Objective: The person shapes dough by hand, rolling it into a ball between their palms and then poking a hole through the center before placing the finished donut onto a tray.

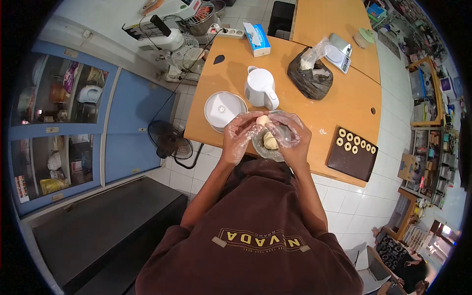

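Note:
A small pale piece of dough [263, 120] is pinched between the fingers of my left hand [241, 135] and my right hand [291, 135]. Flour coats both hands. Just beneath them, a larger lump of dough [270, 141] lies in a clear glass bowl [268, 153] at the table's near edge. My hands partly cover the bowl. To the right, a dark baking tray [350, 163] carries several ring-shaped pieces of dough [348, 146] along its far side.
A white pitcher [260, 87] and a round white lid [222, 109] stand close beyond my hands. Farther back are a black plastic bag [309, 78], a kitchen scale [338, 54] and a tissue box [257, 40]. A black fan [169, 139] stands left of the table.

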The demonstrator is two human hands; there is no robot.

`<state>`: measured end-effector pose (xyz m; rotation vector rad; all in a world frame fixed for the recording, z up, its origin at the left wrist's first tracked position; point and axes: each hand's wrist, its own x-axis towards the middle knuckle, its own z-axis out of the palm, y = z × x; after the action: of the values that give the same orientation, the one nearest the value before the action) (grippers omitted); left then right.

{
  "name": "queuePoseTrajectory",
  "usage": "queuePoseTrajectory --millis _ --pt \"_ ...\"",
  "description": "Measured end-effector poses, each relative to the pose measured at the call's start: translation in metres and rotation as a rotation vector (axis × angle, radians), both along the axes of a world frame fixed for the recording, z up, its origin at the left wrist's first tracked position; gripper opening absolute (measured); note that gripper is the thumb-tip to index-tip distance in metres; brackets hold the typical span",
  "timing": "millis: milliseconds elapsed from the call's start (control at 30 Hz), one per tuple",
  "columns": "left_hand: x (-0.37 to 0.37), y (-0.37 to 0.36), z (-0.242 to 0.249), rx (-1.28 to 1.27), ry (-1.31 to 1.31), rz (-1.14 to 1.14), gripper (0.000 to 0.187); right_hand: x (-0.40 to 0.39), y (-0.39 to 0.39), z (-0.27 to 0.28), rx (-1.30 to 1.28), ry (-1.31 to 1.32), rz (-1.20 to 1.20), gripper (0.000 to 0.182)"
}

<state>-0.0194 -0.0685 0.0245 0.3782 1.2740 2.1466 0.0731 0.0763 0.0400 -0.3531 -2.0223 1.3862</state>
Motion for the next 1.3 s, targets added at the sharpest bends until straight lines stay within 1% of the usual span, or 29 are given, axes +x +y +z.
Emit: queuePoseTrajectory --millis 167,267,367,400,467,500,567,667,767,800,867,967,1067,1167,1233,1300 --pt "0.011 0.011 -0.004 0.007 0.047 0.0 0.038 0.014 0.01 -0.006 0.069 0.017 -0.011 0.024" --pt "0.014 0.015 -0.012 0.0 0.205 -0.064 0.041 0.016 0.015 -0.001 -0.006 0.031 0.038 0.024" --pt "0.02 0.032 -0.008 0.32 -0.199 -0.1 0.061 0.02 0.02 -0.003 0.09 0.043 0.183 0.027" --pt "0.018 0.035 -0.002 0.257 -0.239 -0.151 0.082 0.021 0.019 -0.006 0.127 0.024 0.207 0.028" --pt "0.014 0.043 -0.005 0.359 -0.35 -0.194 0.082 0.023 0.015 -0.014 0.205 -0.015 0.251 0.03" --pt "0.014 0.047 -0.006 0.411 -0.407 -0.217 0.082 0.025 0.015 -0.014 0.255 -0.007 0.233 0.031" --pt "0.018 0.055 -0.004 0.393 -0.426 -0.184 0.081 0.027 0.017 -0.014 0.359 0.01 0.198 0.032" --pt "0.02 0.063 -0.003 0.38 -0.427 -0.126 0.08 0.026 0.023 -0.007 0.401 0.039 0.173 0.035" --pt "0.019 0.067 0.003 0.428 -0.455 -0.096 0.076 0.029 0.026 0.001 0.307 -0.004 0.1 0.046" --pt "0.019 0.067 0.004 0.452 -0.471 -0.088 0.075 0.029 0.025 0.0 0.247 -0.017 0.059 0.052" --pt "0.018 0.068 0.005 0.483 -0.452 -0.113 0.079 0.028 0.025 -0.003 0.127 -0.043 -0.023 0.066" --pt "0.018 0.069 0.007 0.508 -0.424 -0.147 0.082 0.022 0.028 -0.022 -0.137 -0.07 0.055 0.084" --pt "0.021 0.071 0.011 0.502 -0.373 -0.172 0.085 0.015 0.019 -0.037 -0.307 -0.058 0.139 0.092" --pt "0.023 0.073 0.015 0.533 -0.366 -0.195 0.09 0.013 0.008 -0.039 -0.629 -0.039 0.267 0.094" --pt "0.024 0.074 0.018 0.576 -0.382 -0.198 0.092 0.014 0.006 -0.047 -0.516 -0.097 0.262 0.096" --pt "0.026 0.075 0.021 0.624 -0.401 -0.195 0.093 0.015 0.007 -0.051 -0.461 -0.137 0.266 0.099"
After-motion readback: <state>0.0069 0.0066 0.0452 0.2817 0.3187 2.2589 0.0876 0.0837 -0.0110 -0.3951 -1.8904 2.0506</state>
